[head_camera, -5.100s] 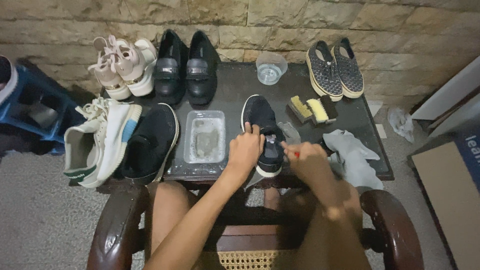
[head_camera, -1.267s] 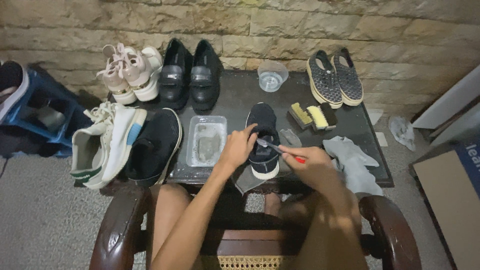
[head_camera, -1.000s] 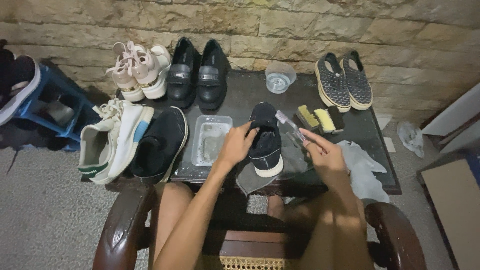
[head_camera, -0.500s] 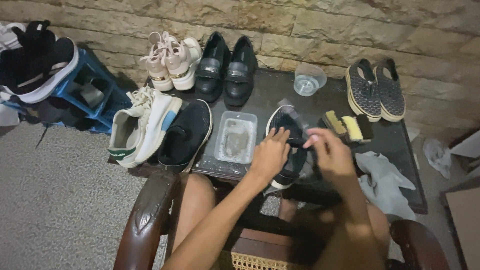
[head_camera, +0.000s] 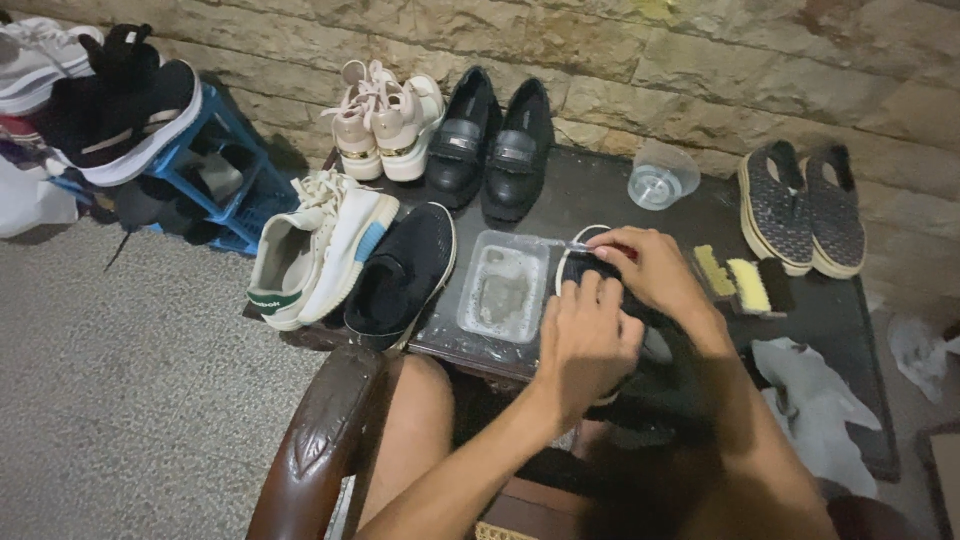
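Gripping a slim brush (head_camera: 585, 245) w/ red handle, right hand (head_camera: 650, 275) is closed on it, bristle end pointing left toward the clear plastic tray (head_camera: 503, 293). Left hand (head_camera: 588, 345) is clamped over the black sneaker (head_camera: 578, 268), nearer the table's front edge. Sneaker's long axis runs front-to-back, toe toward the wall, just right of the tray; right hand is nearer the toe

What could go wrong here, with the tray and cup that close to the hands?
1. The right hand works a small brush right beside the clear tray; a slip could flick its cloudy liquid onto the black knit shoe.
2. The left hand covers most of the black sneaker, so the grip might shift under brushing.
3. The clear cup could perhaps be tipped by a reach.
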